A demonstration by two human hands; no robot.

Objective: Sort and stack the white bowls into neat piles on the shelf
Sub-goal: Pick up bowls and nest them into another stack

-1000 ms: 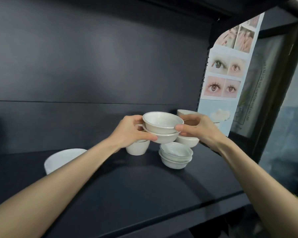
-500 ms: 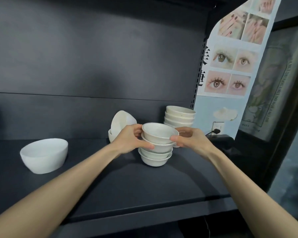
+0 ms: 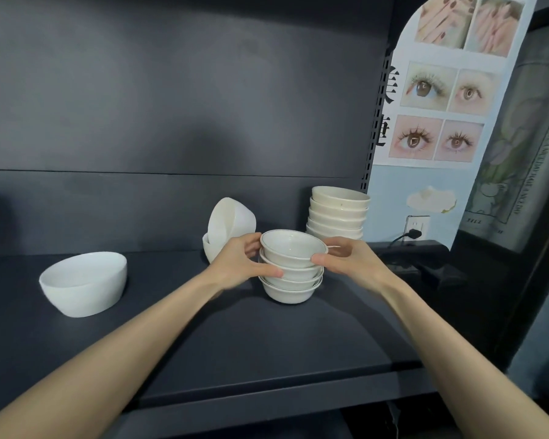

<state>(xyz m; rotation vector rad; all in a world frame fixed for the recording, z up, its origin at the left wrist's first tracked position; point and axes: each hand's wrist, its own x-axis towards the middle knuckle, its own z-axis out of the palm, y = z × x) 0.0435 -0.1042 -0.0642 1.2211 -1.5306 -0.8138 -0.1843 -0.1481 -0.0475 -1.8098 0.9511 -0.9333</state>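
A pile of several small white rimmed bowls (image 3: 290, 291) stands in the middle of the dark shelf (image 3: 203, 343). Both hands hold the upper bowls (image 3: 293, 248) of that pile: my left hand (image 3: 238, 264) grips them from the left, my right hand (image 3: 346, 259) from the right. The held bowls sit on the pile's lower bowls. Behind, at the right, stands a taller stack of cream bowls (image 3: 338, 215). Behind my left hand a white bowl (image 3: 230, 223) leans tilted in another bowl. A larger white bowl (image 3: 84, 282) sits alone on the left.
The shelf's dark back panel (image 3: 171, 122) rises right behind the bowls. A poster with eye photos (image 3: 441, 106) hangs at the right beside a slotted upright. A wall socket with a plugged cable (image 3: 417, 228) is behind the shelf's right end.
The two bowls in my hands came down from above the shelf onto the small pile. The camera view has dropped and moved closer to the shelf.
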